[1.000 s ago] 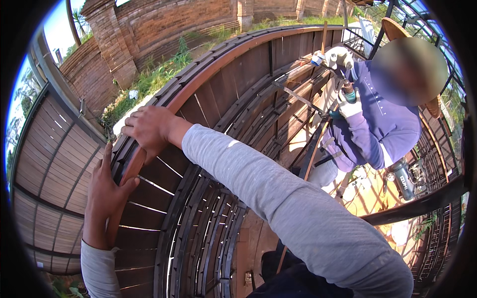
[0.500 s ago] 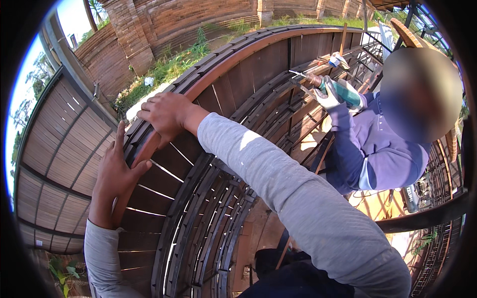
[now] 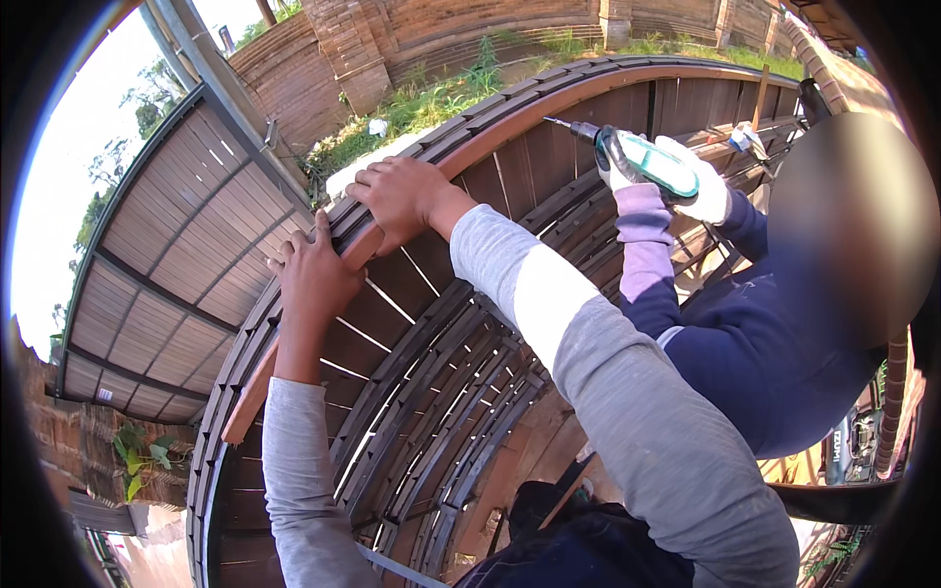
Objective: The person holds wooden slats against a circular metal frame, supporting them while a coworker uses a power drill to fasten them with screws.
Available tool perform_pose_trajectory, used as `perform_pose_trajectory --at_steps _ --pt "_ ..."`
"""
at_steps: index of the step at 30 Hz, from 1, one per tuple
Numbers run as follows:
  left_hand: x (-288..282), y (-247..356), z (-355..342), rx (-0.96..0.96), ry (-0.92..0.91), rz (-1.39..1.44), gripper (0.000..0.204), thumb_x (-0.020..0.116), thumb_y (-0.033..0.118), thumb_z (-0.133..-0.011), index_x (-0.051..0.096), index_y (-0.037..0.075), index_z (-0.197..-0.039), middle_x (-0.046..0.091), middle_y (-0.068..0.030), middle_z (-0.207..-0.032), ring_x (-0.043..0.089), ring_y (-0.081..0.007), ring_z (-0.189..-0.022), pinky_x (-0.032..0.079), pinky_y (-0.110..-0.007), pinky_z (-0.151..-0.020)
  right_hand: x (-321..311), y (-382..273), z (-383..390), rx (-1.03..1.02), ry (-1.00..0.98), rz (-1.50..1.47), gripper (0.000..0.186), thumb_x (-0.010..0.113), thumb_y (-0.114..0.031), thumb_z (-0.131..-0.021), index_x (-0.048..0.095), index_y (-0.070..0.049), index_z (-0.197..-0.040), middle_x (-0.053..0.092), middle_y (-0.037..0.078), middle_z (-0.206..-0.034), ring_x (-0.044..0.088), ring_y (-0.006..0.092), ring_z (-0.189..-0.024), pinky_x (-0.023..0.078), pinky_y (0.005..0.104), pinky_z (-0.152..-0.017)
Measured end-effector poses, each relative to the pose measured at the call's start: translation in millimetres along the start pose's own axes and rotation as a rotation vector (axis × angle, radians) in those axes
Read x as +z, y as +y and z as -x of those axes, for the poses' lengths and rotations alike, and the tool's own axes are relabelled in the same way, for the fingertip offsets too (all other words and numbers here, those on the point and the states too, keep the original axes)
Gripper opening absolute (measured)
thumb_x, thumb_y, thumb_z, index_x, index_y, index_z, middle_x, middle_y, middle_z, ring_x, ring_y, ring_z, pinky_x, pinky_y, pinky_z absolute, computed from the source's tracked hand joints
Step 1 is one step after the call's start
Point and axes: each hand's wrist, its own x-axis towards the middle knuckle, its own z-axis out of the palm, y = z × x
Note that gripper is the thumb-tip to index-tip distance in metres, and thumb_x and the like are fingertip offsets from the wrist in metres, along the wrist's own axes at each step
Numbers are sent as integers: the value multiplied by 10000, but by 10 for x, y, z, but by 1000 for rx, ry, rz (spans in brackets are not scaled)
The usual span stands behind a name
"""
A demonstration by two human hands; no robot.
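A long reddish-brown strip (image 3: 490, 143) lies bent along the top inner edge of a curved wall of dark slats (image 3: 524, 162). My left hand (image 3: 319, 274) wraps over this edge, fingers on the outer side and thumb on the inner side, closed on the strip. Just beyond it, my right hand (image 3: 404, 201) clamps the same strip, its fingertips hooked over the outer side. To the right, a co-worker's white-gloved hands (image 3: 708, 186) hold a teal and white cordless drill (image 3: 655, 165). Its bit points left at the strip, apart from it.
Several curved dark metal rails (image 3: 421, 382) run inside the wall, below my arms. A slatted gate panel (image 3: 186, 265) stands at left, and a brick wall (image 3: 461, 44) behind. The co-worker (image 3: 765, 333) is close on my right. A blue and white item (image 3: 745, 139) rests farther back.
The view has shifted. My left hand has slid up along the strip, closer to my right hand. The co-worker has raised the drill toward the strip, with both gloved hands now at it.
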Motion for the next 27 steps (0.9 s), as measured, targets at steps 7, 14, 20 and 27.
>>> perform_pose_trajectory --at_steps 7,14,20,27 --pt "-94 44 21 2 -50 50 1162 909 416 -738 327 82 -1687 514 -310 -1554 524 -451 -1443 395 -607 -1199 -43 -24 -3 -6 6 20 968 882 -677 -653 674 -46 -1357 702 174 -1358 680 350 -1252 524 451 -1101" --pt "-143 70 43 -2 -39 44 1077 890 415 -762 387 105 -1663 572 -281 -1489 560 -440 -1403 430 -569 -1176 -1 4 14 -34 86 9 973 875 -687 -648 681 -48 -1355 719 174 -1322 696 351 -1216 535 448 -1085" --pt "-150 70 47 3 -13 29 1055 876 418 -762 405 115 -1656 594 -266 -1464 573 -440 -1381 434 -571 -1170 12 13 2 -32 80 23 979 873 -688 -648 678 -45 -1360 722 177 -1313 698 355 -1207 541 450 -1076" --pt "-166 93 56 -11 -24 29 1047 902 376 -758 416 117 -1648 578 -278 -1490 577 -431 -1393 436 -565 -1177 0 3 4 -32 68 38 965 882 -668 -650 674 -52 -1362 720 173 -1323 699 352 -1210 543 452 -1076"
